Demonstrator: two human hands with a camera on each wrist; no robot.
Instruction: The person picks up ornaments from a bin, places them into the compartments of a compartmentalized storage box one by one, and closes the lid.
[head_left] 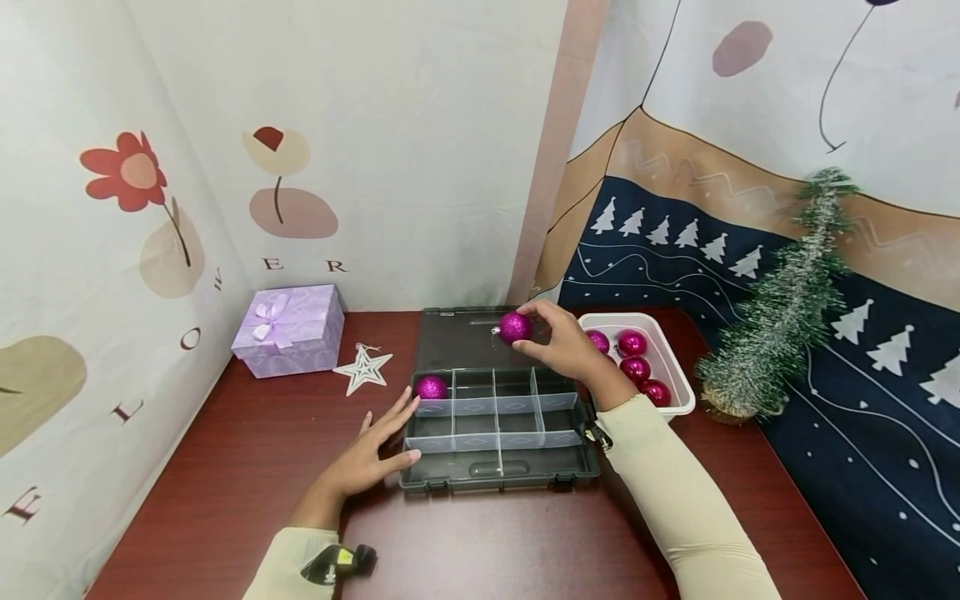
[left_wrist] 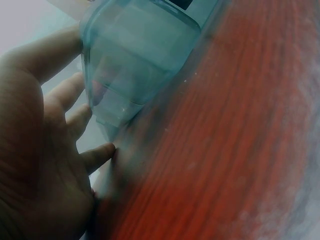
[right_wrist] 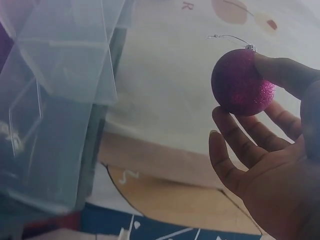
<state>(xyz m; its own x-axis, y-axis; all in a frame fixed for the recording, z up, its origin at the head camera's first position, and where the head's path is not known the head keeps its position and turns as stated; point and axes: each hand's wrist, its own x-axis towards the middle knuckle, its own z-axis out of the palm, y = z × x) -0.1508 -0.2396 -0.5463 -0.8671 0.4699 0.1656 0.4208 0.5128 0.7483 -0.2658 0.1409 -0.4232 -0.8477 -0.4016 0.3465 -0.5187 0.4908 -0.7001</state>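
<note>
One gift box (head_left: 288,337) sits near the table's (head_left: 450,550) left edge, star (head_left: 364,369) just beside. Left hand (head_left: 362,461), fingers spread nearly straight, grips nothing, touches divided box's (head_left: 457,483) left edge; tabletop runs along box's front. Right hand (head_left: 564,343) pinches magenta ball (head_left: 513,328) over open lid (head_left: 453,342), apart from compartments; white tub (head_left: 672,362) right.

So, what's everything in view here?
Table: one, reddish brown, underneath
Divided box: one, dark grey, centre, open
Boxed bauble: one, magenta, back-left compartment
Tub: one, white, right of divided box
Tub baubles: four visible, magenta, inside
Held bauble: one, magenta, right hand
Gift box: one, lilac, back left
Star: one, white, beside gift box
Tree: one, green-white, right of tub
Printed cloth: count unclear, multicoloured, behind
Sleeves: two, cream, both arms
Wrist devices: two, black, over sleeves
Left hand: one, bare, touching divided box
Right hand: one, bare, holding bauble
</note>
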